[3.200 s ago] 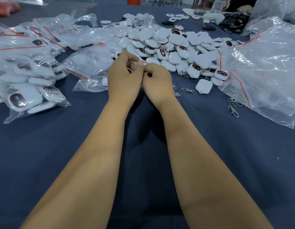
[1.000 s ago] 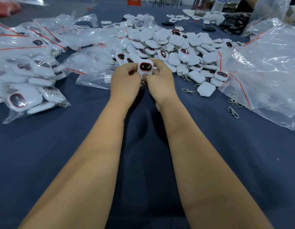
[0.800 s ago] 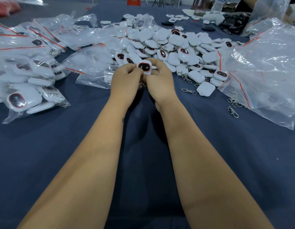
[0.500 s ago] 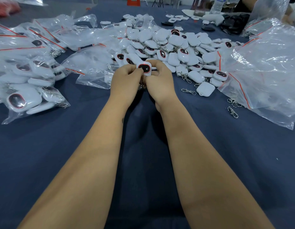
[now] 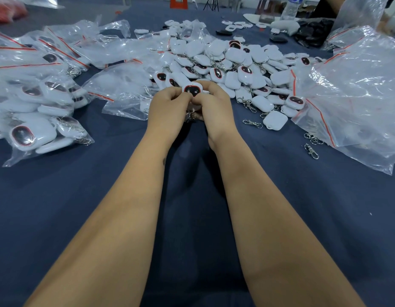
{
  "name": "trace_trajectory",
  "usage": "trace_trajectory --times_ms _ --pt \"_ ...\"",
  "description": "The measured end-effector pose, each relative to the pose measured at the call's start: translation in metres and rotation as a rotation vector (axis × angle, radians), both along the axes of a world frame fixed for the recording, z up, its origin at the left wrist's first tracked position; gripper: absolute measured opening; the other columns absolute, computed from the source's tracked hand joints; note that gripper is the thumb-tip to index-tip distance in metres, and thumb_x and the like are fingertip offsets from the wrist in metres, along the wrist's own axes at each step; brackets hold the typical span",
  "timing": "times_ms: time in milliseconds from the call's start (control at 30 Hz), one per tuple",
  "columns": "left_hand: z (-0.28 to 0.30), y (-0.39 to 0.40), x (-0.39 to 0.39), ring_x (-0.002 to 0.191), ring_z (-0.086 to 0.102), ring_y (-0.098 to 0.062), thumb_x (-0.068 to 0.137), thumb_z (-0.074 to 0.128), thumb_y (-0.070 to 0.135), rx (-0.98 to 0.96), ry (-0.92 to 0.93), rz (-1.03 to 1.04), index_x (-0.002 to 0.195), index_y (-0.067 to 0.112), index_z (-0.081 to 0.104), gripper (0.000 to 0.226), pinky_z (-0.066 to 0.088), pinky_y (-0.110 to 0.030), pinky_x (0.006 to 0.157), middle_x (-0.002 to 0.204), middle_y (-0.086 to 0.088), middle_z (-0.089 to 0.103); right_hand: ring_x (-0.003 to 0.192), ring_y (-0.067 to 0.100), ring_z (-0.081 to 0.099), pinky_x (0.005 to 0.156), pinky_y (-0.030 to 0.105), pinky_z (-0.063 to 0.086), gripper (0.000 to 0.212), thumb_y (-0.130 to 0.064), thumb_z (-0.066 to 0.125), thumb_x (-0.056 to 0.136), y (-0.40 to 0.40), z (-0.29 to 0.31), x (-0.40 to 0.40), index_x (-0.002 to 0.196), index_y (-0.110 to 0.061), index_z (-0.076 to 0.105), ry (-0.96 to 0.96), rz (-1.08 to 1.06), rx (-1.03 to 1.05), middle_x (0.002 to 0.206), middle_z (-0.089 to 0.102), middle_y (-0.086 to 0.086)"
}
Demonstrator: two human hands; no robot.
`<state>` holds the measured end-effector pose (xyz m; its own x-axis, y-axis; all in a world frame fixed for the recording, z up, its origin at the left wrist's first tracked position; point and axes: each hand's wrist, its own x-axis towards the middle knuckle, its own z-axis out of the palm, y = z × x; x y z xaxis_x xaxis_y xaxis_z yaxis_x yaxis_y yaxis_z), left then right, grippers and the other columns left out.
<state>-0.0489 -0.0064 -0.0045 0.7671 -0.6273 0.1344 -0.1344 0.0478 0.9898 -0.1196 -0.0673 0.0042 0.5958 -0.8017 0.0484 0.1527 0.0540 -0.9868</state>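
A small white rounded-square plastic key fob with a dark, red-rimmed face (image 5: pixel 192 90) is held up just above the middle of the bench covered in dark blue cloth (image 5: pixel 59 207), its face turned toward the camera. The left hand (image 5: pixel 167 109) pinches the fob's left edge with curled fingers, and the right hand (image 5: pixel 216 107) clasps its right edge and top the same way. A small metal clasp (image 5: pixel 192 116) hangs below the fob between the two hands.

Just behind the hands, toward the far edge, lies a heap of loose white fobs (image 5: pixel 232 63). Clear zip bags packed with fobs (image 5: pixel 37 103) crowd the left edge, and crumpled clear plastic bags with red seal strips (image 5: pixel 351 89) lie along the right edge. A single white fob (image 5: pixel 275 123) and a loose silver clasp (image 5: pixel 251 122) lie on the cloth right of the hands.
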Motion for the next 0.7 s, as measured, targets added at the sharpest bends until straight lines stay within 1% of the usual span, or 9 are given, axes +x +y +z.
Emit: trace_trajectory --times_ms 67,133,200,267,333,400,467,567,700 --pt "0.0013 0.0003 -0.0005 0.067 0.046 -0.020 0.074 0.057 0.026 -0.008 0.019 0.001 0.060 0.018 0.058 0.016 0.050 -0.039 0.074 0.063 -0.001 0.053 0.065 0.011 0.062 0.054 0.021 0.051 0.024 0.005 0.049 0.086 -0.0003 0.0010 -0.0010 0.092 -0.012 0.065 -0.042 0.013 0.032 0.079 0.067 0.004" --pt "0.0019 0.0006 -0.0009 0.069 0.040 -0.021 0.075 0.056 0.023 -0.012 0.020 -0.003 0.067 0.014 0.055 0.012 0.050 -0.043 0.074 0.066 -0.005 0.045 0.058 0.009 0.063 0.053 0.022 0.053 0.025 0.004 0.046 0.088 -0.0008 0.0022 -0.0022 0.087 -0.012 0.065 -0.097 0.027 0.085 0.070 0.067 0.001" --pt "0.0015 0.0006 -0.0007 0.069 0.040 -0.020 0.076 0.055 0.022 -0.003 0.002 -0.001 0.072 0.011 0.058 0.011 0.046 -0.038 0.072 0.067 -0.005 0.045 0.060 0.009 0.064 0.055 0.023 0.054 0.024 0.003 0.048 0.089 -0.0014 0.0018 -0.0022 0.088 -0.013 0.066 -0.100 0.018 0.080 0.075 0.068 0.002" --pt "0.0009 0.0002 -0.0003 0.069 0.041 -0.019 0.079 0.056 0.021 0.004 -0.009 0.002 0.072 0.012 0.059 0.011 0.045 -0.036 0.072 0.066 -0.003 0.047 0.068 0.012 0.064 0.062 0.026 0.055 0.020 0.001 0.052 0.090 -0.0019 -0.0005 -0.0007 0.089 -0.014 0.066 -0.060 -0.007 0.036 0.082 0.068 0.005" --pt "-0.0004 -0.0008 0.0005 0.070 0.044 -0.018 0.083 0.057 0.021 0.011 -0.017 0.004 0.080 0.005 0.063 0.017 0.048 -0.038 0.074 0.071 -0.005 0.050 0.077 0.016 0.062 0.072 0.032 0.054 0.020 0.000 0.053 0.091 -0.0020 -0.0021 0.0012 0.090 -0.014 0.066 -0.034 -0.022 0.014 0.089 0.067 0.008" --pt "-0.0013 -0.0017 0.0012 0.072 0.047 -0.018 0.085 0.058 0.021 0.021 -0.030 0.013 0.088 -0.003 0.064 0.025 0.047 -0.037 0.075 0.075 -0.006 0.053 0.082 0.019 0.060 0.077 0.036 0.053 0.022 0.000 0.052 0.091 -0.0021 -0.0027 0.0025 0.087 -0.016 0.065 -0.022 -0.027 0.008 0.092 0.066 0.009" --pt "-0.0014 -0.0022 0.0013 0.073 0.051 -0.016 0.087 0.058 0.020 0.028 -0.031 0.015 0.083 0.001 0.066 0.020 0.050 -0.037 0.076 0.074 -0.003 0.058 0.084 0.021 0.060 0.082 0.041 0.053 0.023 0.001 0.050 0.090 -0.0025 -0.0028 0.0036 0.087 -0.017 0.064 -0.014 -0.029 0.004 0.092 0.066 0.010" --pt "-0.0005 -0.0023 0.0008 0.070 0.056 -0.012 0.089 0.059 0.018 0.037 -0.024 0.020 0.073 0.019 0.066 0.018 0.054 -0.038 0.079 0.069 0.007 0.062 0.085 0.023 0.060 0.089 0.049 0.054 0.023 0.001 0.050 0.090 -0.0030 -0.0035 0.0046 0.087 -0.017 0.064 0.002 -0.038 0.008 0.092 0.066 0.011" --pt "0.0000 -0.0015 -0.0002 0.067 0.053 -0.011 0.089 0.059 0.019 0.030 -0.019 0.018 0.072 0.018 0.063 0.017 0.050 -0.033 0.074 0.066 0.007 0.059 0.084 0.022 0.061 0.087 0.048 0.055 0.021 0.001 0.052 0.091 -0.0032 -0.0032 0.0042 0.087 -0.017 0.065 0.019 -0.043 -0.007 0.093 0.066 0.011"
